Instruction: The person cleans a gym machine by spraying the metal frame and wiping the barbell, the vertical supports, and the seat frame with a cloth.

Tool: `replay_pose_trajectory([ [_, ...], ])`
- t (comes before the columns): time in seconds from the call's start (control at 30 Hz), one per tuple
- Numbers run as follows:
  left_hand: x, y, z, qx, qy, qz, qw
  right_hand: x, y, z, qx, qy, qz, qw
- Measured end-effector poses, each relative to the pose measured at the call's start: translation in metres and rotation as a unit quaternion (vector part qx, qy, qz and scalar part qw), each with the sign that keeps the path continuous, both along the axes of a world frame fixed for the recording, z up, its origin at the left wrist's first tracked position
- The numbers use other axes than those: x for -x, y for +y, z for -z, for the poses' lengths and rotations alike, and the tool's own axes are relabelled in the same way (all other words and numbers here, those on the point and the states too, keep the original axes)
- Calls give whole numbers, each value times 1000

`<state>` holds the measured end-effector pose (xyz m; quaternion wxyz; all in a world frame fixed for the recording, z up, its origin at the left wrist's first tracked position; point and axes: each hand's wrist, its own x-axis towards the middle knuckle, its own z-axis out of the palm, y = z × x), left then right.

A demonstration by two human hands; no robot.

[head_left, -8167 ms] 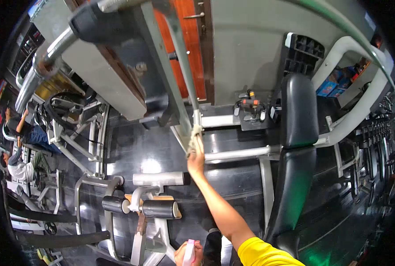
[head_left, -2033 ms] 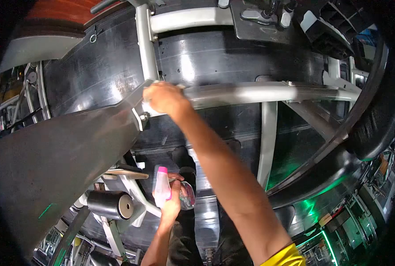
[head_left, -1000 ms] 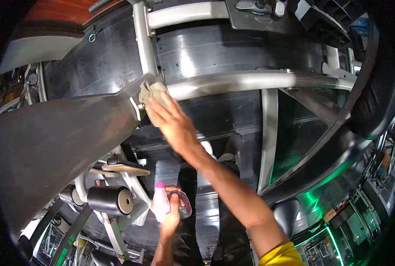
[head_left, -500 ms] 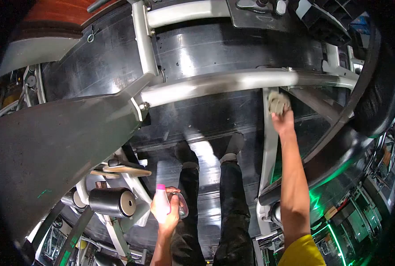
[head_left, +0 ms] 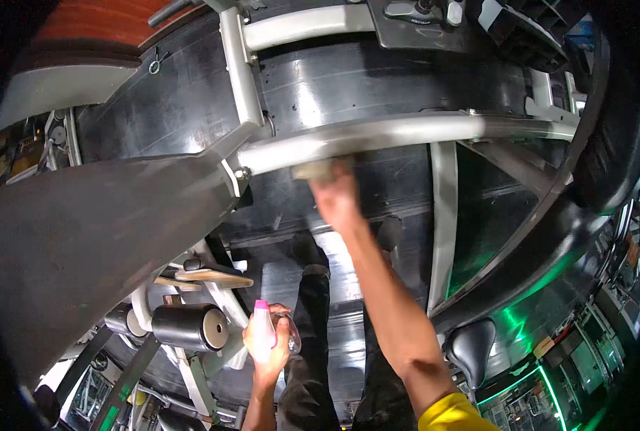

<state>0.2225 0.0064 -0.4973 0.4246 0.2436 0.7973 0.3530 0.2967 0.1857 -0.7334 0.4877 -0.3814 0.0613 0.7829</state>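
Observation:
My left hand [head_left: 271, 348] is closed around a spray bottle [head_left: 264, 332] with a white and pink head and a clear body, held low in front of my legs. Reaching forward, my right hand [head_left: 336, 197] grips a beige cloth [head_left: 314, 170], both smeared by motion. The cloth is against the underside of a long silver-white metal tube [head_left: 363, 135] of a gym machine, a little right of its bolted left end. Part of the cloth is hidden behind the tube and my fingers.
A wide dark panel [head_left: 104, 244] fills the left, above a black foam roller [head_left: 189, 327]. An upright white post [head_left: 443, 223] and a curved black pad [head_left: 549, 248] stand on the right. My shoes rest on the black floor [head_left: 284, 208]. A spring clip [head_left: 155, 66] lies at upper left.
My right hand has swept left with the cloth, from near the upright post to the left part of the long tube. My left hand keeps the spray bottle in about the same place.

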Motion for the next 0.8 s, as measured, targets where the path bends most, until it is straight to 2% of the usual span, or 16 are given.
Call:
replay_pose_trajectory([
  [0.07, -1, 1, -4, 1, -4, 9, 1000, 41, -8, -33, 146, 91, -103, 980],
  [0.13, -1, -1, -4, -3, 5, 11, 1000, 66, -13, -50, 173, 138, -162, 962],
  [0.17, 0, -1, -4, -9, 12, 16, 1000, 68, -8, -58, 229, 114, -141, 956],
  [0.2, 0, 0, -5, -10, 13, 16, 1000, 59, -3, -54, 229, 114, -141, 956],
  [0.27, 1, 5, -6, -32, 55, 64, 996, 14, 13, -37, -54, 183, -233, 954],
  [0.33, -1, 4, -8, -24, 34, 48, 998, -45, 36, -51, 43, 220, -115, 968],
  [0.37, -2, 3, -9, -15, 12, 33, 999, -76, 55, -59, -12, 44, -157, 987],
  [0.43, -3, 2, -11, -13, 28, 53, 998, -132, 92, -88, 214, -32, 14, 976],
  [0.5, -5, -2, -7, -12, 41, 73, 996, -174, 117, -92, 149, -150, 91, 973],
  [0.53, -5, -10, -2, -13, 35, 74, 997, -183, 124, -91, 126, -281, 106, 945],
  [0.6, -7, -11, 0, -14, 30, 76, 997, -190, 122, -74, 84, -330, 109, 934],
  [0.67, -8, 0, -6, -4, 56, 110, 992, -139, 103, -86, 33, -384, 93, 918],
  [0.7, -7, 0, -6, -3, 57, 111, 992, -115, 88, -62, -10, -457, 119, 882],
  [0.73, -7, -1, -5, -6, 56, 106, 993, -95, 68, -37, -89, -616, 45, 782],
  [0.77, -8, -2, -3, -10, 53, 100, 994, -61, 50, -48, -139, -633, -3, 762],
  [0.8, -9, -7, 1, -11, 50, 100, 994, -18, 28, -63, -220, -698, 15, 681],
])
